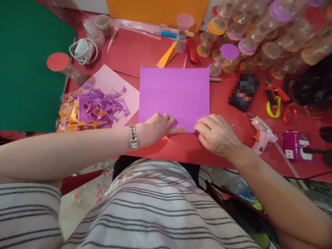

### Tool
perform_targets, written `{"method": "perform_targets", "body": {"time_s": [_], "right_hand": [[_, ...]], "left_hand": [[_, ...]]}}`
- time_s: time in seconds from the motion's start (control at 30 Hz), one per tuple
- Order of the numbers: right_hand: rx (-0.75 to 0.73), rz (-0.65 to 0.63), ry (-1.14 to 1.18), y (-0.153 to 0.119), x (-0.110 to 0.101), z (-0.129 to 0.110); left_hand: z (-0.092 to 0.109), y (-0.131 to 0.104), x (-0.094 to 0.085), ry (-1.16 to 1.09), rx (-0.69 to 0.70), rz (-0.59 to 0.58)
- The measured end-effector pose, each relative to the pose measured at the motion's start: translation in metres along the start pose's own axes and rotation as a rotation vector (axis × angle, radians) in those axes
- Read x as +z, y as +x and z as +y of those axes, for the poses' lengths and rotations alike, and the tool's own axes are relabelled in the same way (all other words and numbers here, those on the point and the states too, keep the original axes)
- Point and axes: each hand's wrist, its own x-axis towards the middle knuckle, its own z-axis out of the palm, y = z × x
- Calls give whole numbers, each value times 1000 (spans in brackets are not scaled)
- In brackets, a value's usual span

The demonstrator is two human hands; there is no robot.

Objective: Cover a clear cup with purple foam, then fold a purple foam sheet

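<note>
A purple sheet of paper lies flat on the red table in front of me. At its near edge, my left hand has its fingers bent over the paper, with one digit stretched along the edge. My right hand is closed at the near right corner, its fingertips pinching the paper there. What lies under the fingers is hidden. Left of the sheet, a pale pink sheet carries a heap of purple and orange paper scraps.
A pink glue gun, red-handled pliers and a purple box are on the right. Clear containers with coloured lids crowd the back right. Back left are a white charger with cable and a red-lidded container.
</note>
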Motion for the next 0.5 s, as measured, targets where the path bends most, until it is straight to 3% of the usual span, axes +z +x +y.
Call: {"method": "perform_targets", "body": {"time_s": [0.17,0.33,0.5], "right_hand": [[68,-204,453,5,22,8],[71,-243,444,1,31,12],[29,-310,395,-6,31,12]], "left_hand": [[-1,1,4,-45,3,31],[-7,-22,6,-101,44,56],[-27,-51,14,-279,111,52]]}}
